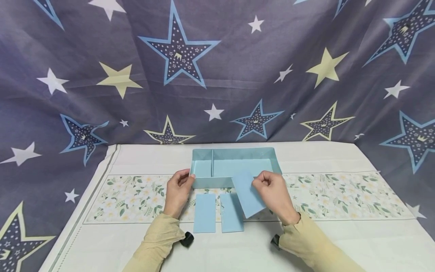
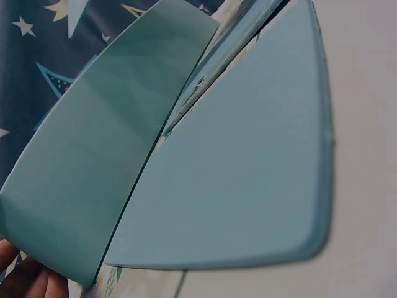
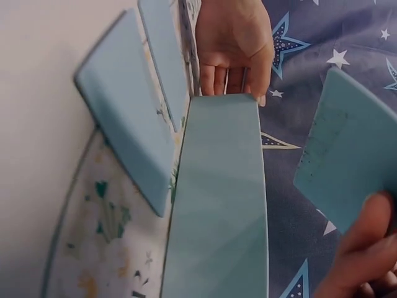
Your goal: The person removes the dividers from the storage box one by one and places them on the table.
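A light blue open-topped box (image 1: pixel 214 183) stands on the table, split by an upright divider (image 1: pixel 212 163) into a small left compartment and a wide right one. My left hand (image 1: pixel 178 192) grips the box's left end, thumb at the rim and fingers against the outside. In my right hand (image 1: pixel 273 192), a flat light blue rectangular panel (image 1: pixel 246 192) is pinched by its right edge and held tilted, overlapping the box's front wall in the head view. Dark specks mark one side of that panel (image 3: pixel 353 149) in the right wrist view.
Two similar blue panels, a left one (image 1: pixel 205 213) and a right one (image 1: pixel 232 213), lie side by side in front of the box. Under everything is a white tablecloth (image 1: pixel 122 245) with a floral band. A star-patterned curtain (image 1: pixel 217 94) hangs behind the table.
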The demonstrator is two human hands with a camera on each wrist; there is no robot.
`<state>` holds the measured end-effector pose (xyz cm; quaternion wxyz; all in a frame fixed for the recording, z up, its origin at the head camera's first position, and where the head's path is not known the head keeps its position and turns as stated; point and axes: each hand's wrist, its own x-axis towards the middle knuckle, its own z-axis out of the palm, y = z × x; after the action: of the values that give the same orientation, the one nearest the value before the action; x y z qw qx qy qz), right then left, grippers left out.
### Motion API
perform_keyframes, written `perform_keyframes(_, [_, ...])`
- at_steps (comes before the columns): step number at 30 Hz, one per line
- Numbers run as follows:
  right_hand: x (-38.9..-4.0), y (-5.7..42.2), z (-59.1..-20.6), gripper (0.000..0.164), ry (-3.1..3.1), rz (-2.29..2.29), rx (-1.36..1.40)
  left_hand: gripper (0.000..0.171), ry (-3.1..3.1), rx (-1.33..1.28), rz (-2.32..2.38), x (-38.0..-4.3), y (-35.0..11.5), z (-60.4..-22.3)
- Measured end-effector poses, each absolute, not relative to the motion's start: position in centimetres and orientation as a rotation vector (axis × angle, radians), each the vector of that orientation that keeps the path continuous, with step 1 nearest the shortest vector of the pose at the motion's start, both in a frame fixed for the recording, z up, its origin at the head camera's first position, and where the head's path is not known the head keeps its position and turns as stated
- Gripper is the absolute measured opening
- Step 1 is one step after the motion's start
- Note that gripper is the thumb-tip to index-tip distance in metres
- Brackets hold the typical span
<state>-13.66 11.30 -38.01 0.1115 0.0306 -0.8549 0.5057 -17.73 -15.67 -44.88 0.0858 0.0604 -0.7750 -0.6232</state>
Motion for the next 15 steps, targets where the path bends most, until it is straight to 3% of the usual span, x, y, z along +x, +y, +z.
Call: perform_keyframes(15, [-11.1, 12.7, -39.2, 0.014, -2.61, 1.598, -0.021, 0.041, -2.305, 0.172, -1.825, -17.7, -15.6, -45.3])
